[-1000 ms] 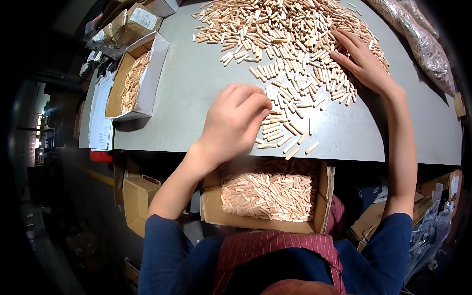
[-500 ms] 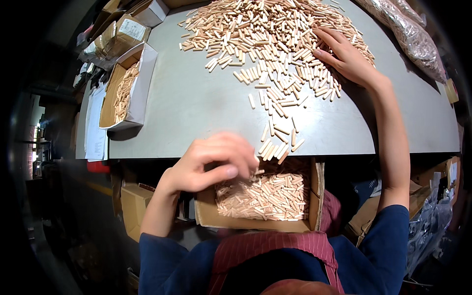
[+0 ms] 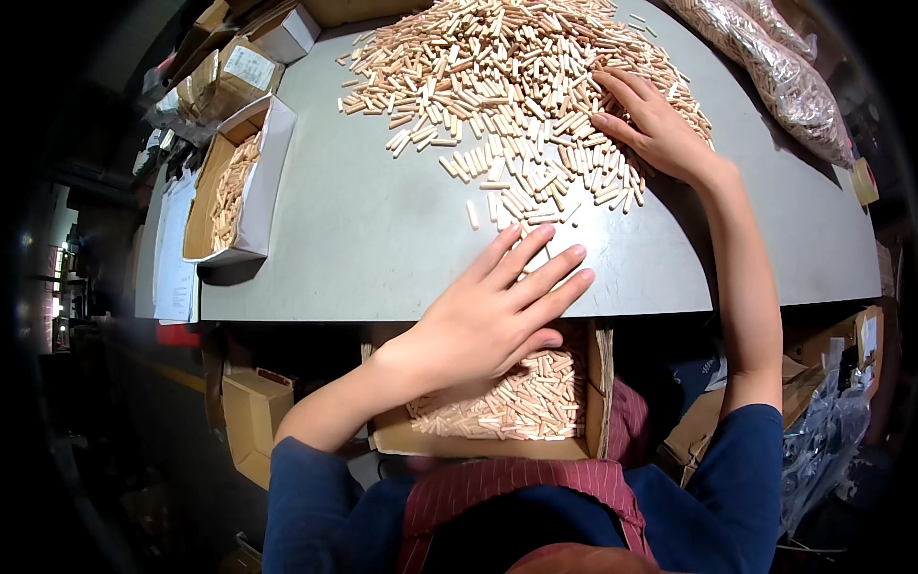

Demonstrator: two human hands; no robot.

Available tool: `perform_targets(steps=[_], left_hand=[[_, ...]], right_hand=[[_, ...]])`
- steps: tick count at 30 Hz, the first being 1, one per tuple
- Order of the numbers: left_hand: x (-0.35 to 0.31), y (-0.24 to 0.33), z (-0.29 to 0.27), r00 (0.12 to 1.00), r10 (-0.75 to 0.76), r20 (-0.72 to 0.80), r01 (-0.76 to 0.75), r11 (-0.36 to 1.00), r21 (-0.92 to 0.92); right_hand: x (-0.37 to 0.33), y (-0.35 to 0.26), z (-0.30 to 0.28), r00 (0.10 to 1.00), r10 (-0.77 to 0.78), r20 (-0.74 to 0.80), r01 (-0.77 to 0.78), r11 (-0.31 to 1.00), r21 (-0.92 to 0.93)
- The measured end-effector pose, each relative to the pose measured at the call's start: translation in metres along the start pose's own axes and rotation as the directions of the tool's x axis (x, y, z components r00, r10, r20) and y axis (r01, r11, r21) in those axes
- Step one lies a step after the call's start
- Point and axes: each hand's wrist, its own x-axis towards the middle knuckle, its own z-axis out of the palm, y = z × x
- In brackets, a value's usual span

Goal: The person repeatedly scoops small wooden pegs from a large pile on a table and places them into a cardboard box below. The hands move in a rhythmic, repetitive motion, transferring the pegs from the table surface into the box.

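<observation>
A large heap of short wooden dowels (image 3: 497, 72) covers the far middle of the grey table (image 3: 344, 230), and loose ones trail toward the near edge. My left hand (image 3: 502, 301) lies palm down over that trail at the near edge, fingers spread, hiding some dowels beneath. Just below it, a cardboard box (image 3: 535, 448) filled with more dowels stands against the table edge, partly covered by my wrist and forearm. On the right side of the heap rests my right hand (image 3: 655, 129), its fingers extended and touching dowels, holding none that I can see.
At the left edge of the table stands a white carton (image 3: 273, 182) holding dowels, beside some papers (image 3: 179, 277). A clear plastic bag of dowels (image 3: 784, 86) lies along the far right. Below the table are an open carton (image 3: 253, 421) at left and crumpled plastic (image 3: 822, 430) at right.
My left hand has moved from above the box up onto the near table edge, and its curled fingers have spread flat over the dowels. My right hand stays on the heap.
</observation>
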Motion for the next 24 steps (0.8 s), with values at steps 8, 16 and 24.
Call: perform_targets(steps=[8,16,24], left_hand=[[-0.043,-0.012,-0.038,0.987,0.139,0.077,-0.066,0.800,-0.596],[0.015,-0.051,-0.018,0.992,-0.083,-0.092,0.085,0.996,0.017],[0.098,-0.109,0.014,0.969,-0.218,-0.119,0.242,0.937,0.252]], right_hand=[[-0.004,-0.002,0.002,0.999,0.034,0.002,-0.034,0.999,-0.029],[0.002,0.002,0.010,0.996,0.003,-0.086,-0.008,0.998,-0.063],[0.003,0.006,0.010,0.992,0.033,-0.125,-0.047,0.993,-0.111]])
